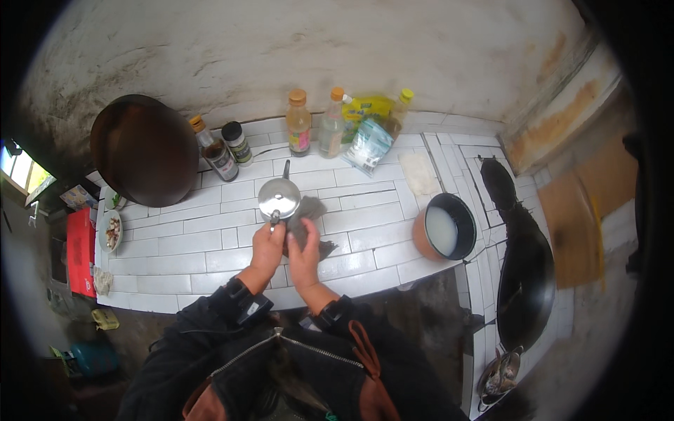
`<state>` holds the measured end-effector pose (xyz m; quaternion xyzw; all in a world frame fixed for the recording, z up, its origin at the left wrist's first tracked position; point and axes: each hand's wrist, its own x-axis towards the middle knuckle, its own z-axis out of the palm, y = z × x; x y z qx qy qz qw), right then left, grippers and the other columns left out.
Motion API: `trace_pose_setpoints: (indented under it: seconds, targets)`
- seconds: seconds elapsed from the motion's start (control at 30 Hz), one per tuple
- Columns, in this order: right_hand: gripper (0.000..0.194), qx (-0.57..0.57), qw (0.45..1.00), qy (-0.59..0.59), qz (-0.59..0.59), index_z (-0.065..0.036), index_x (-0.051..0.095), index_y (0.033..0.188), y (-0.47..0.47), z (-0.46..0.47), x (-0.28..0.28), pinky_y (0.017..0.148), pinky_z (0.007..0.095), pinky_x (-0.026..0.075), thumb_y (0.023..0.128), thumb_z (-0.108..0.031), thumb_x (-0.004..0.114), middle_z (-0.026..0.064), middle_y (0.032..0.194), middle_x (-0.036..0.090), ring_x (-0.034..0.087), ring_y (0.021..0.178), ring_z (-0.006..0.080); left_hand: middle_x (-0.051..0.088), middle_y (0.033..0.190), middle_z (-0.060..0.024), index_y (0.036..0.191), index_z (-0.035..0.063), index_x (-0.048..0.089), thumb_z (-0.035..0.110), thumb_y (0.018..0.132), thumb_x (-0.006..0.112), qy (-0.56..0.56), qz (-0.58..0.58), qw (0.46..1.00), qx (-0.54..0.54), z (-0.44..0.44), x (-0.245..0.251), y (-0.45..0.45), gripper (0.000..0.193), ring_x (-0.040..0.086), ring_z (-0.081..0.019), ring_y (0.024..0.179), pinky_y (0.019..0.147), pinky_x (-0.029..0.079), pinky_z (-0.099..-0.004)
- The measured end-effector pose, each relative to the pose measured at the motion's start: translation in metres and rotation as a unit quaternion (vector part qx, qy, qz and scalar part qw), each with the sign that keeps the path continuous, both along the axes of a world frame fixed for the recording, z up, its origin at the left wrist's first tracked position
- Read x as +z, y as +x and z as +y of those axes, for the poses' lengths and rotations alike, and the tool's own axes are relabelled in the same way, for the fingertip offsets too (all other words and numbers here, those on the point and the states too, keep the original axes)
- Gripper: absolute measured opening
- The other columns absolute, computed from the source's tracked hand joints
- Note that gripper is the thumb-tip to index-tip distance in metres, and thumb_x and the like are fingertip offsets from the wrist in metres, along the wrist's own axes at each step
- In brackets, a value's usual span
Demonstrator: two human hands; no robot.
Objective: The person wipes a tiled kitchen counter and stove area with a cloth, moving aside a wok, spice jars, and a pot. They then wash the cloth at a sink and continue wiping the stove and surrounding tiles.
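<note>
A small shiny metal pot (279, 198) stands on the white-tiled counter (221, 239), a dark handle jutting from its far side. My left hand (266, 255) is closed on the fitting at the pot's near side. In my right hand (305, 258) is a dark grey cloth (301, 226), bunched against the pot's right side and partly blurred. Part of the cloth hangs past my right fingers to the right. My hands cover the pot's near lower edge.
Sauce bottles (298, 123) and seasoning packets (368, 144) line the wall. A large dark wok (145, 152) leans at the left, near a bowl of chopped food (110, 231). Rightward are a pot of cloudy liquid (444, 227) and a built-in wok (526, 284).
</note>
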<state>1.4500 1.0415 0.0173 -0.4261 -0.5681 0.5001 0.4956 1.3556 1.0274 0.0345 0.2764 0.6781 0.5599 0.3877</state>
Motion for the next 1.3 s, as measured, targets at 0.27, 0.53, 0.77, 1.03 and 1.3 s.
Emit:
trace_pose_setpoints:
  seconds: [0.27,0.53,0.77,1.03,1.3]
  targets:
    - [0.047,-0.003,0.968,-0.157,0.197,-0.002,0.046,0.141,0.02,0.047,0.006,0.108,0.0352,0.039,0.1,-0.021,0.058,0.0129,0.136,0.054,0.052,0.126,0.0262,0.06,0.066,-0.0136,0.089,-0.0049,0.064,0.028,0.095,0.056,-0.038,0.106,0.989,-0.09,-0.009,0.007,-0.003,0.035,0.056,-0.02,0.062,0.061,0.046,-0.0374]
    - [0.041,0.205,0.75,-0.444,0.446,-0.008,0.061,0.125,0.039,0.11,-0.025,0.102,0.044,0.05,0.097,-0.037,0.06,0.0095,0.121,0.067,0.062,0.113,0.0269,0.058,0.067,-0.0045,0.085,-0.0035,0.064,0.023,0.098,0.056,-0.014,-0.063,0.982,-0.178,-0.029,0.049,-0.002,0.031,0.06,-0.0137,0.063,0.06,0.053,-0.0305]
    - [0.041,0.379,0.569,-0.534,0.497,-0.006,0.061,0.12,-0.01,0.061,-0.044,0.069,0.0472,0.056,0.096,-0.039,0.058,0.0131,0.111,0.069,0.068,0.082,0.0307,0.049,0.066,-0.0019,0.075,0.0057,0.054,0.02,0.101,0.051,0.054,-0.119,0.984,-0.12,-0.013,0.047,-0.024,0.03,0.046,-0.0128,0.058,0.061,0.05,-0.0321]
    - [0.048,0.28,0.754,-0.452,0.384,-0.001,0.054,0.136,0.037,0.099,-0.001,0.104,0.0416,0.049,0.102,-0.034,0.051,0.0144,0.132,0.063,0.062,0.119,0.0282,0.043,0.063,0.0074,0.076,0.0131,0.05,0.027,0.1,0.056,-0.007,0.001,1.0,-0.014,-0.008,0.012,-0.101,0.029,0.036,-0.0037,0.054,0.049,0.03,-0.0237]
    - [0.052,0.002,0.904,0.141,-0.404,-0.013,0.057,0.136,0.032,0.192,-0.051,0.111,0.047,0.036,0.089,-0.033,0.068,0.0212,0.146,0.048,0.045,0.134,0.0386,0.049,0.06,0.0026,0.078,0.0045,0.058,0.027,0.098,0.057,-0.061,0.029,0.998,-0.012,0.008,-0.026,-0.144,0.03,0.043,-0.0074,0.053,0.05,0.036,-0.0271]
